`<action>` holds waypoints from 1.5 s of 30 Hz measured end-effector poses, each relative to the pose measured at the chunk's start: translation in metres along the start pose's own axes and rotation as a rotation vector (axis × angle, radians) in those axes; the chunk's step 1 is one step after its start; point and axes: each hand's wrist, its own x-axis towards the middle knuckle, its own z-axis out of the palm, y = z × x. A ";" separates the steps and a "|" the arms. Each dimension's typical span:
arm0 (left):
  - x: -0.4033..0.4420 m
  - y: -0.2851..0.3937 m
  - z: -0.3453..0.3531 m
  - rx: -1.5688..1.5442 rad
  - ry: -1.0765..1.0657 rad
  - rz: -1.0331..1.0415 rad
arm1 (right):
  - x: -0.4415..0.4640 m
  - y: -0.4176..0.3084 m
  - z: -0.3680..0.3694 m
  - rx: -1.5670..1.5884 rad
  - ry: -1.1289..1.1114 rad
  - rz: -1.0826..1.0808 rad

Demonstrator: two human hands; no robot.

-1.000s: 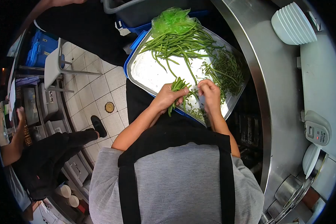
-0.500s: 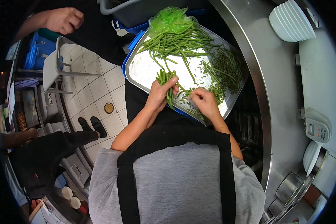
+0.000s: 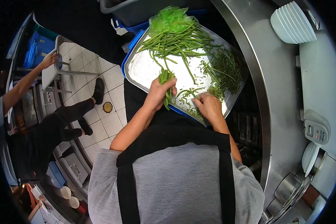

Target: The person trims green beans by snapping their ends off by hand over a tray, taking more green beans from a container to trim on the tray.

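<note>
In left fingers (image 3: 174, 90), beans (image 3: 165, 77) — green, slender, perhaps smooth

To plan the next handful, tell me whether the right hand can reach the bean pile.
Probably yes: mostly bare tray lies between the right hand and the bean pile, with the left hand aside.

The left forearm (image 3: 132, 128) and right forearm (image 3: 224, 128) reach forward, angled slightly inward. The left hand (image 3: 159, 93) is closed in a grip, its thumb (image 3: 171, 82) extended; apart from it, the right hand (image 3: 211, 107) curls its fingers (image 3: 199, 100) inward, back uppermost.
</note>
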 end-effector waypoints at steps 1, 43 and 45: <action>0.000 -0.002 0.004 0.104 -0.021 -0.016 | 0.000 0.005 0.009 -0.004 0.016 -0.033; -0.008 0.003 0.002 0.265 0.031 0.045 | 0.006 -0.027 -0.003 0.405 0.030 -0.265; -0.011 0.003 0.001 0.177 0.001 0.070 | 0.013 -0.026 -0.001 0.499 0.046 -0.234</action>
